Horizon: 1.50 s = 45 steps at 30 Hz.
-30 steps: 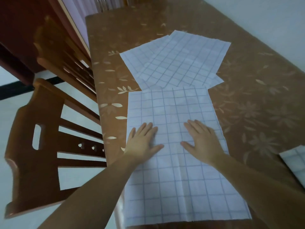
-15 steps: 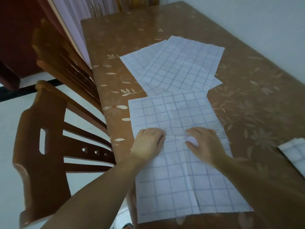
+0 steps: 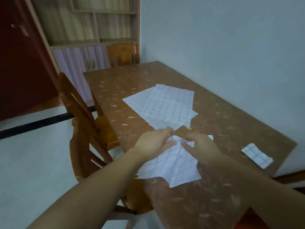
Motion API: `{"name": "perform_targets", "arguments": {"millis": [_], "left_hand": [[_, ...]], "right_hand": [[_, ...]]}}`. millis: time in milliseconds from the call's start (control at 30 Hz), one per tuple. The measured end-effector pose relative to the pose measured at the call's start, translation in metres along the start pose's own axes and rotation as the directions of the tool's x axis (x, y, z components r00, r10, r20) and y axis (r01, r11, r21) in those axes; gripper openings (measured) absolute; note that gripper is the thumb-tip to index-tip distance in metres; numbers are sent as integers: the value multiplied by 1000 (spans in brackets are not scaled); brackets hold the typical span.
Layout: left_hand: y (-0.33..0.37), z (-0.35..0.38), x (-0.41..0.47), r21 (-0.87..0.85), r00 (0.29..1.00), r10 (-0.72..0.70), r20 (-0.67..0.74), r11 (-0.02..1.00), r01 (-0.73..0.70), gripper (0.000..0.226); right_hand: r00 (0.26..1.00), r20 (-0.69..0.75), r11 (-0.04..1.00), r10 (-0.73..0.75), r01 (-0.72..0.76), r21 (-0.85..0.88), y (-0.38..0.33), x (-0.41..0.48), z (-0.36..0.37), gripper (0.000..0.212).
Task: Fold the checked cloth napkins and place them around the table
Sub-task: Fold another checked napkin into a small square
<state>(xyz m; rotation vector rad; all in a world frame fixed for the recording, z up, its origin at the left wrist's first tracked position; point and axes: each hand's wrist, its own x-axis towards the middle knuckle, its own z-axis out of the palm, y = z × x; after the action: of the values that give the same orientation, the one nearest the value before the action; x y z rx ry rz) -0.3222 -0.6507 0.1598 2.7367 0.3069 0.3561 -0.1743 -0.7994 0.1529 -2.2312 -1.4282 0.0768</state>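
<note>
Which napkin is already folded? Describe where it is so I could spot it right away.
Start at the brown table and follow its right side, next to the pale wall. There, alone near the edge, lies the folded napkin. It is a small rectangle, while the others are a flat pile of open sheets mid-table and a crumpled napkin at the near edge.

The left hand point(image 3: 153, 142) and right hand point(image 3: 200, 144) hide the top of the napkin point(image 3: 171, 169).
</note>
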Motion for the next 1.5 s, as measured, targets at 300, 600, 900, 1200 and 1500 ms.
{"name": "perform_targets", "arguments": {"millis": [300,600,900,1200,1500], "left_hand": [[60,-75,-24,-168,997,17,-74,985,-29,12],[174,-122,-95,-315,990,137,22,941,-123,7],[203,-171,-133,-559,984,154,-88,810,-177,14],[144,-197,-151,-669,981,164,-103,719,-190,48],[83,-215,-158,-732,962,259,-86,638,-237,41]], "right_hand": [[989,36,990,141,-141,-8,-48,-80,-94,29],[990,-119,970,80,-50,237,-117,-194,-132,30],[950,-288,979,124,-70,190,-170,-243,-173,27],[849,-522,994,83,-107,-16,-237,-223,-138,38],[771,-607,973,191,-68,220,-293,-191,-93,46]]}}
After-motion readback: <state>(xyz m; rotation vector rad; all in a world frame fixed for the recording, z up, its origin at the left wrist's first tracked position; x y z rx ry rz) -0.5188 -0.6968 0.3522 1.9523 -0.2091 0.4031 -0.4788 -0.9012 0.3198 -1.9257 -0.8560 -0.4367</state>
